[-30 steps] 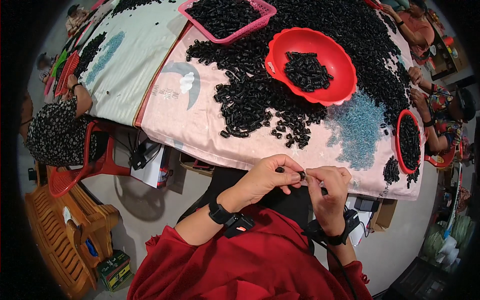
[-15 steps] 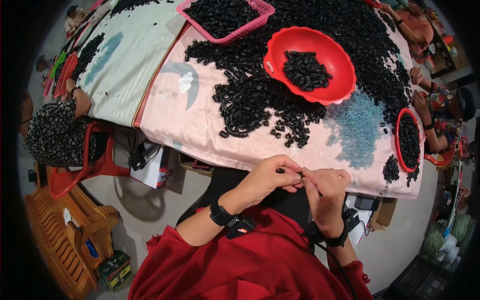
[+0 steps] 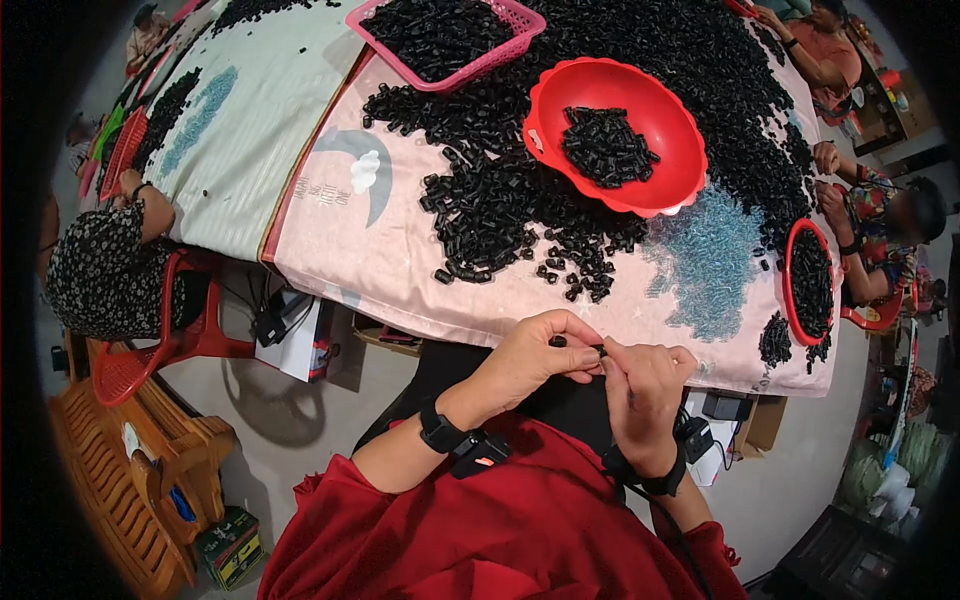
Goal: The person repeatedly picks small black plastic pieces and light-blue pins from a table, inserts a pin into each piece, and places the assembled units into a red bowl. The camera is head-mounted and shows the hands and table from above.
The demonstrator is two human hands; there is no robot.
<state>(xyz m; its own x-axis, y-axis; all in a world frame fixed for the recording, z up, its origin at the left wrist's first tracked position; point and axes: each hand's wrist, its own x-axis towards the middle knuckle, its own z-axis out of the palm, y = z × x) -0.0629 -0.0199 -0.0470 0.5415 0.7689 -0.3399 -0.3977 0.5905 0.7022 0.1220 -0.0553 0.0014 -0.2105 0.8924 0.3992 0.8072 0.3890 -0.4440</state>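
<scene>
My left hand [image 3: 535, 362] and my right hand [image 3: 647, 392] meet at the table's near edge, fingertips together. Pinched between them is a small black plastic piece [image 3: 601, 351], mostly covered by my fingers. A second black piece [image 3: 558, 341] is tucked in the curl of my left hand, above the thumb. Beyond my hands lies a spread of loose black plastic pieces [image 3: 480, 215], short and tube-like. To its right is a heap of small clear bluish pieces [image 3: 705, 270], too fine to make out singly.
A red scalloped bowl [image 3: 665, 120] holds joined-looking black pieces. Behind it stands a pink basket [image 3: 525, 25] full of them. A red oval basket [image 3: 790, 290] sits near a co-worker's hands [image 3: 830, 180] at right. Another person sits on a red chair [image 3: 180, 330] at left, beside a wooden bench [image 3: 120, 480].
The whole view has shifted slightly. My right hand has turned a little against the left, both still pinching the black piece. The co-worker's hands at right have moved a little.
</scene>
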